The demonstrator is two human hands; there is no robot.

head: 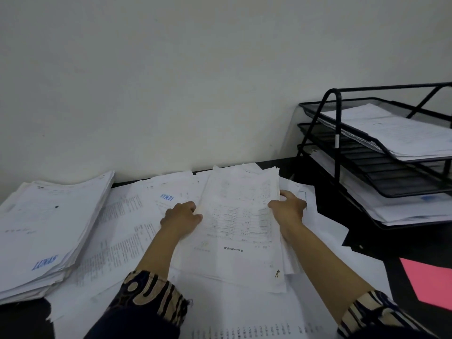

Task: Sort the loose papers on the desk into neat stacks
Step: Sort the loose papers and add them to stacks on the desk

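A bundle of white printed papers lies in the middle of the desk, its sheets a little uneven at the far edge. My left hand grips its left edge with curled fingers. At the right edge my right hand holds the bundle, thumb on top. Under the bundle, loose printed sheets are spread over the desk. A thick, fairly squared stack of papers sits at the left, with a blue stamp on its top sheet.
A black three-tier mesh tray stands at the back right with papers in its top and bottom tiers. A pink sheet lies on the dark desk at the right. A pale wall runs behind the desk.
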